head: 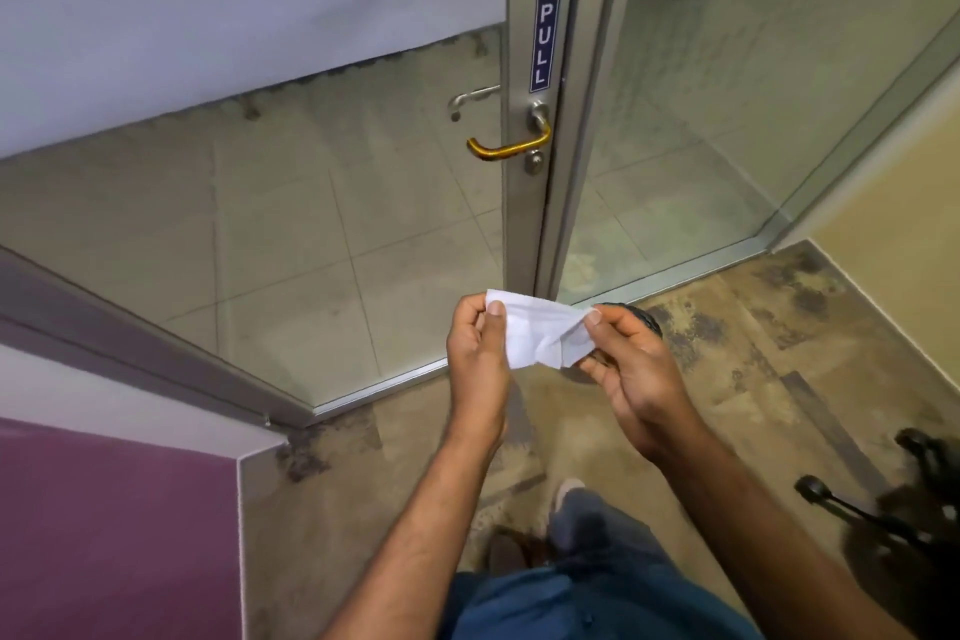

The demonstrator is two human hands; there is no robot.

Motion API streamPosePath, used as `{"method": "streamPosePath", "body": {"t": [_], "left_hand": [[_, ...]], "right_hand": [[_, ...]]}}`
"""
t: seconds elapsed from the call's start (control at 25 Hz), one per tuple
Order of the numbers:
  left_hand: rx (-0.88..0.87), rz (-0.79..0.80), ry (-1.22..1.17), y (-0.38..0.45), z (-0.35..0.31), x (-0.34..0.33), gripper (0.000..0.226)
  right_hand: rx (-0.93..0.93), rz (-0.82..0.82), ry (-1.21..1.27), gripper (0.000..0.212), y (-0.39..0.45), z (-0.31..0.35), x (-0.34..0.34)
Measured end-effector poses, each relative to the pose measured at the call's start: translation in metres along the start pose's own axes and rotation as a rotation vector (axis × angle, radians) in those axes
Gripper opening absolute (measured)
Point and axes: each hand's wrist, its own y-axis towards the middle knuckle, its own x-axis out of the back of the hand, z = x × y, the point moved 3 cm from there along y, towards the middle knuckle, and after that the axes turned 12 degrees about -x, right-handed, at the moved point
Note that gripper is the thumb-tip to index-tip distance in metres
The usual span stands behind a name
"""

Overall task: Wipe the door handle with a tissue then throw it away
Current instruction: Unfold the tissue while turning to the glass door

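Observation:
A white tissue (537, 333) is stretched between both my hands, low in front of the door. My left hand (475, 353) pinches its left corner with thumb and fingers. My right hand (634, 369) pinches its right edge. Well above the hands, a metal lever door handle (511, 146) with a gold sheen sticks out leftward from the grey door frame (524, 224). A second handle (470, 99) shows through the glass on the far side.
A blue PULL sign (545, 42) is fixed above the handle. Glass panels (311, 224) flank the frame. A purple wall corner (119, 525) stands at lower left. Black chair casters (815, 489) sit at lower right on the patterned floor.

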Motion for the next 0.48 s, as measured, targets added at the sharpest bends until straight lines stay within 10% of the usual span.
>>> {"method": "streamPosePath", "body": {"t": [0.48], "left_hand": [[-0.022,-0.175,0.098,0.143,-0.020,-0.015,0.017]], "right_hand": [[-0.135,-0.053,-0.142,0.026,0.155,0.079,-0.070]]}}
